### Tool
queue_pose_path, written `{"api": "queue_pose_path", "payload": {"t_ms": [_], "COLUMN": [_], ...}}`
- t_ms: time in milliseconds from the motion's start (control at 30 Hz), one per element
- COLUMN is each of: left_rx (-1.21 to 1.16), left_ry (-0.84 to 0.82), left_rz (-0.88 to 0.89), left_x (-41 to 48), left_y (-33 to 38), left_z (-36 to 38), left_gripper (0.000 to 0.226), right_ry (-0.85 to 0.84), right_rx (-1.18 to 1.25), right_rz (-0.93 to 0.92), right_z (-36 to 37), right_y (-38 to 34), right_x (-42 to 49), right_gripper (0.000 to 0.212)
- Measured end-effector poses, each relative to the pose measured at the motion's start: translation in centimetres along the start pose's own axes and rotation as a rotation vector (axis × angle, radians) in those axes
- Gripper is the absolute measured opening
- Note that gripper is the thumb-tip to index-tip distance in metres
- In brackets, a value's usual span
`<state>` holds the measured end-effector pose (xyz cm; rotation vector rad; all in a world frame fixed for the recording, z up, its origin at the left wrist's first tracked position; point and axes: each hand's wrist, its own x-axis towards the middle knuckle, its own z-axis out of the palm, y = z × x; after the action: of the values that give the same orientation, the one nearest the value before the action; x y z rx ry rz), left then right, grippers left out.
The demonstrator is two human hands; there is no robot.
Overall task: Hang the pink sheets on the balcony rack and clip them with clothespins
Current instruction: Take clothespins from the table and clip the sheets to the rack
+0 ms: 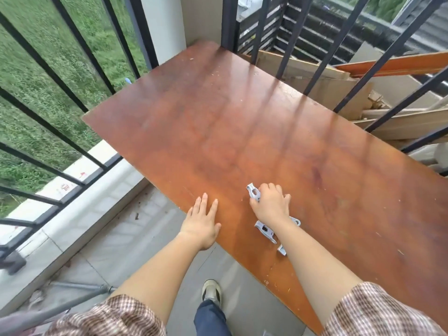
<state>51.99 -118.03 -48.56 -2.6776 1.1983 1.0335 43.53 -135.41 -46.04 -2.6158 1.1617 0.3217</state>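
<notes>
This is the balcony of a home, open to the outdoors: a black metal railing [82, 44] runs along a white ledge [94, 156], and rough green grass [31, 20] shows below between its bars. The floor [116, 238] is pale tile, and a worn brown wooden desk [218, 129] stands in the corner with grey plastic clothespins [265, 231] lying on it. Beyond a second run of bars, flattened cardboard [327, 88] and wooden boards [407, 128] are piled.
</notes>
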Motion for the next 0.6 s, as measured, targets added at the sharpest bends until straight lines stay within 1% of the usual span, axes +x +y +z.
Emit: {"api": "queue_pose_path", "payload": {"t_ms": [67, 133, 200, 300, 433, 500, 600], "left_rx": [-0.059, -0.080, -0.073, -0.062, -0.113, -0.123, -0.078], "left_ry": [-0.053, -0.028, 0.049, 0.173, 0.336, 0.401, 0.506], "left_rz": [-0.006, -0.024, -0.048, -0.103, -0.207, -0.246, -0.271], "left_x": [-1.4, -3.6, -6.3, -11.0, -18.4, -22.4, -28.3], "left_y": [-0.6, -1.9, -4.1, -8.1, -13.0, -15.3, -18.6], "left_z": [-1.5, -3.0, -4.4, -6.5, -8.3, -8.7, -9.6], "left_gripper": [0.065, 0.064, 0.062, 0.055, 0.046, 0.042, 0.041], "right_ry": [-0.043, -0.084, -0.119, -0.182, -0.170, -0.171, -0.175], "right_rx": [0.043, 0.069, 0.112, 0.237, 0.300, 0.322, 0.318], "right_rz": [-0.048, -0.104, -0.160, -0.255, -0.425, -0.520, -0.675], "right_z": [-1.0, -2.0, -2.8, -3.6, -4.4, -4.6, -4.7], "right_y": [-1.7, -4.1, -7.0, -12.0, -19.3, -22.9, -28.6], "right_x": [-0.5, -1.2, -2.6, -5.4, -9.8, -12.2, -15.5], "right_gripper": [0.022, 0.021, 0.021, 0.025, 0.035, 0.033, 0.026]}}
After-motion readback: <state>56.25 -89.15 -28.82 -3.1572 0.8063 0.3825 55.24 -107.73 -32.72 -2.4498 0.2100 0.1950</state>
